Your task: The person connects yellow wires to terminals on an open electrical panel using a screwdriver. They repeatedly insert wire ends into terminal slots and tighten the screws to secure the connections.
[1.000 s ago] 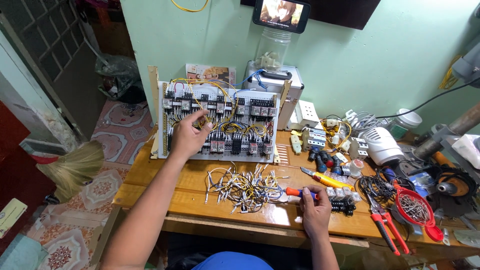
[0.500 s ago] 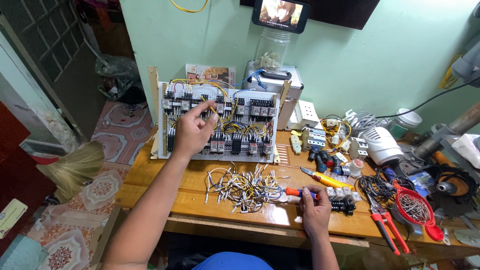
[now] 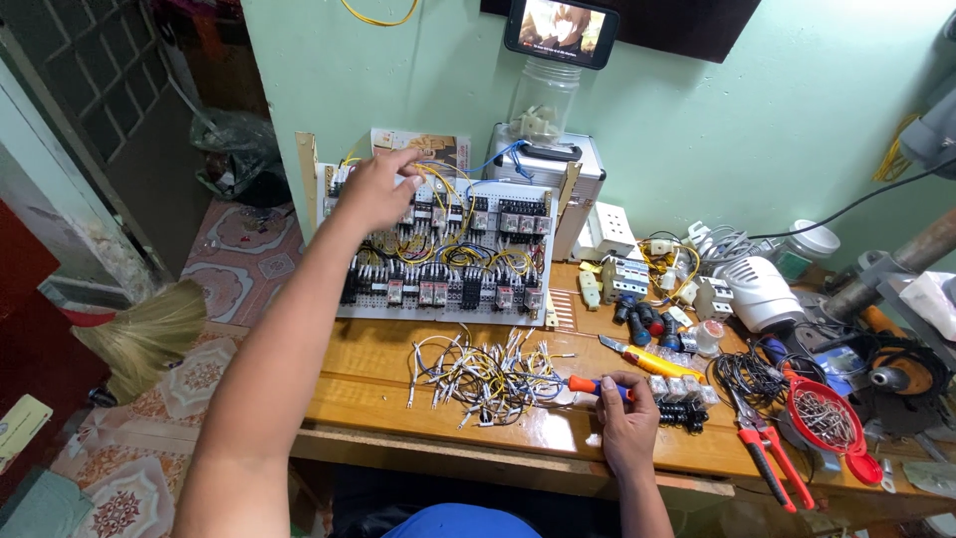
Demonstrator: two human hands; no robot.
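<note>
Straw broom head (image 3: 149, 334): on the floor, left of the bench.
Left hand (image 3: 373, 189): raised to the top left of the white wiring panel of black relays and yellow wires (image 3: 443, 249), fingers curled on its upper row; whether they pinch anything cannot be told.
Panel: stands upright at the back of the varnished wooden bench (image 3: 368, 384), leaning on the green wall.
Heap of short cut wires (image 3: 488, 374): on the bench before the panel.
Right hand (image 3: 627, 428): closed round an orange-handled screwdriver (image 3: 588, 386), resting on the bench just right of the heap.
Red-handled pliers (image 3: 767, 453): further right, by the red round dish of screws (image 3: 825, 418).
</note>
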